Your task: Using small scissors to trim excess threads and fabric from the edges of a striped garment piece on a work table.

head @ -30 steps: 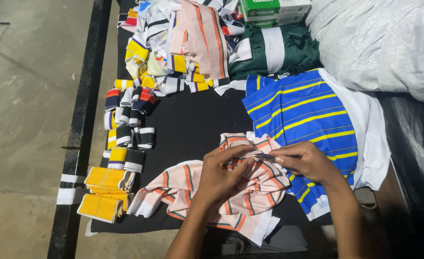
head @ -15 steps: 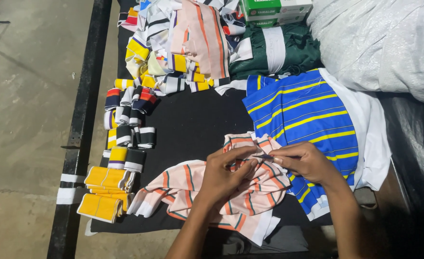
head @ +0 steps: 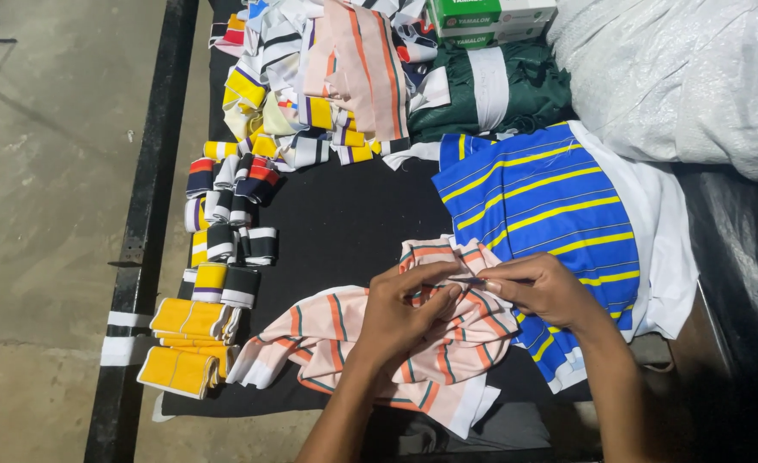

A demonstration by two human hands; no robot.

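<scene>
A crumpled pale pink fabric piece with orange and dark stripes lies on the black table top in front of me. My left hand pinches a fold of it near the middle. My right hand holds a thin dark tool, its tip meeting the fold at my left fingertips. What kind of tool it is I cannot tell.
A blue fabric with yellow stripes lies under my right hand on white cloth. Rolled striped cuffs and yellow bundles line the left edge. A heap of striped pieces, green fabric, boxes and a white sack fill the back.
My hands have barely moved. The left fingers have shifted slightly on the pink striped fold, and the fabric is bunched a little more.
</scene>
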